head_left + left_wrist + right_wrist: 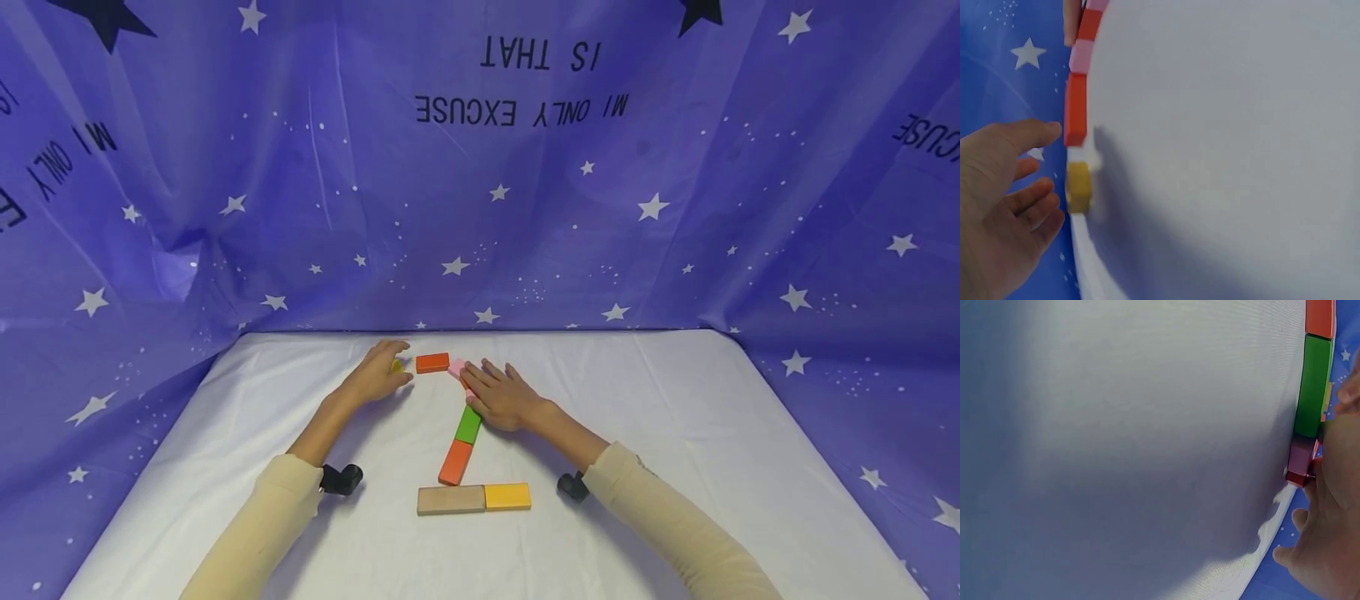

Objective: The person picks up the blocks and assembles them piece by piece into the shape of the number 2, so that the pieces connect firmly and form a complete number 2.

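My left hand (375, 372) is at the far left of a line of blocks, its thumb and fingers spread apart beside a small yellow block (1079, 187). In the head view that block is partly hidden by the hand. An orange-red block (432, 362) lies to its right, then a pink block (457, 368). My right hand (504, 397) lies over the bend of the line, fingers extended and touching blocks there; it partly covers a small red block (1089, 25) and a second pink block (1301, 455). From the bend a green block (468, 425) runs down to another orange-red block (455, 462).
Closer to me, a plain wooden block (451, 500) and an orange-yellow block (507, 497) lie end to end. A white cloth (600, 375) covers the table. A blue star-printed curtain (525, 233) stands behind and at both sides.
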`<state>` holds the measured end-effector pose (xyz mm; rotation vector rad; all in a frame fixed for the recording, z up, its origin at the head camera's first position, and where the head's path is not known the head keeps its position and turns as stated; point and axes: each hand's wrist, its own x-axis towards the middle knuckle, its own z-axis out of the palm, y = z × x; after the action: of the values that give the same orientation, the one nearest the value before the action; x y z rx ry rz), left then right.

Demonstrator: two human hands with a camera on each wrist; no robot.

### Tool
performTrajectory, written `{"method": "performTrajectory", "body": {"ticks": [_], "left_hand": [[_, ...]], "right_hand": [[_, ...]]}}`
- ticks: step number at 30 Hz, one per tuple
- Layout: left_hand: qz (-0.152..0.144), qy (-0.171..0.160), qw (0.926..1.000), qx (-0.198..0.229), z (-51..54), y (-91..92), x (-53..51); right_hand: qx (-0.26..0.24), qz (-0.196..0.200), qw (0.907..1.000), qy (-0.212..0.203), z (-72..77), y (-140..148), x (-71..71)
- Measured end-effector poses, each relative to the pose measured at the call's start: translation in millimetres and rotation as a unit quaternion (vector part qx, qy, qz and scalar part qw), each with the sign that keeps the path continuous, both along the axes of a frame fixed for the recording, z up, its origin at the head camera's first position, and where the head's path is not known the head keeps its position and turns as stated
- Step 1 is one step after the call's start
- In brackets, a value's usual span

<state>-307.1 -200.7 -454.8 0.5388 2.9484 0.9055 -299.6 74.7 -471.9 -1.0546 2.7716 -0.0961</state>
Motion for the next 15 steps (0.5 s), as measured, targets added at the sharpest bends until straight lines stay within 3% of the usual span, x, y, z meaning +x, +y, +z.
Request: {"method": "performTrajectory", "body": {"ticks": [3,8,15], "left_hand": [[0.021,-0.007,0.9998,-0.002,-5.9,-10.4,6.0],[0.031,0.006,0.9995,-0.001,-15.0,-18.9,9.0],[0.031,0.029,0.9990,-0.012,-21.5,-21.4,-2.1]], "right_hand": [[0.007,-0.002,1.0000,0.002,-0.2,0,0.2],[0.005,-0.002,1.0000,-0.002,-2.0,0,-0.1],[0.008,-0.003,1.0000,0.001,-3.7,0,-1.3]]}}
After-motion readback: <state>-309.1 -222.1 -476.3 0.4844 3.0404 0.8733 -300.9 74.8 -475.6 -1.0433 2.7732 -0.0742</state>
